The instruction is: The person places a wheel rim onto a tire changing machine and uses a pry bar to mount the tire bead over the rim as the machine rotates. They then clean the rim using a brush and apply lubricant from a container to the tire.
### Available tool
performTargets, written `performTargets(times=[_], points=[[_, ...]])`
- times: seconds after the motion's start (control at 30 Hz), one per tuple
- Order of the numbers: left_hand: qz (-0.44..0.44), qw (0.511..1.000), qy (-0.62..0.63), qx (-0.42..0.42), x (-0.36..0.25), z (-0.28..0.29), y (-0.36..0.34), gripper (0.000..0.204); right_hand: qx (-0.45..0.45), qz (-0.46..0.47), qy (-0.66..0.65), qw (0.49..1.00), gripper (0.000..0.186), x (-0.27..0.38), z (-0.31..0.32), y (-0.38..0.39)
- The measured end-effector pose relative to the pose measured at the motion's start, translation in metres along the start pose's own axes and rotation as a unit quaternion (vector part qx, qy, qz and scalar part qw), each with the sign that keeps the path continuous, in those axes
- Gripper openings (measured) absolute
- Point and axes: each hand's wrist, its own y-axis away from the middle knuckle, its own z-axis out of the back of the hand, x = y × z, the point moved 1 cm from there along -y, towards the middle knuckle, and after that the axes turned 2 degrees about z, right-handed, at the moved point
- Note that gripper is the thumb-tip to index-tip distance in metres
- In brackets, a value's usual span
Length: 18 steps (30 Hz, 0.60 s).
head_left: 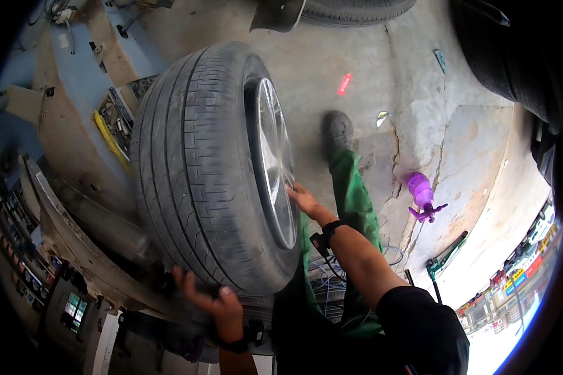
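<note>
A big car wheel [187, 150] stands upright in front of me, its worn black tire facing left and its silver alloy rim [276, 150] facing right. My right hand [303, 200] is at the rim's lower face, with its fingers curled at the spokes and partly out of sight. Below the tire's near left side, my left hand [214, 306] is raised with its fingers apart and slightly blurred. It appears close to the tread; whether it touches cannot be told. Both wrists wear dark bands.
Left of the wheel is a lifted car body [94, 112] with a tray of tools [117, 115]. A purple spray bottle [421, 190] and a green floor jack [444, 259] are on the right. Another tire [356, 9] lies at the far edge. Cables run near my legs.
</note>
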Motion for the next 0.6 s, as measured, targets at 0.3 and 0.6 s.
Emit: performTargets(times=[0.3, 0.6], points=[[0.577, 0.630, 0.520, -0.001, 0.220, -0.042, 0.167, 0.081, -0.047, 0.064, -0.026, 0.996, 0.063, -0.026, -0.015, -0.005], [0.319, 0.807, 0.478, 0.135, 0.149, -0.007, 0.124, 0.064, -0.103, -0.025, 0.196, 0.975, 0.076, -0.024, 0.001, 0.097]])
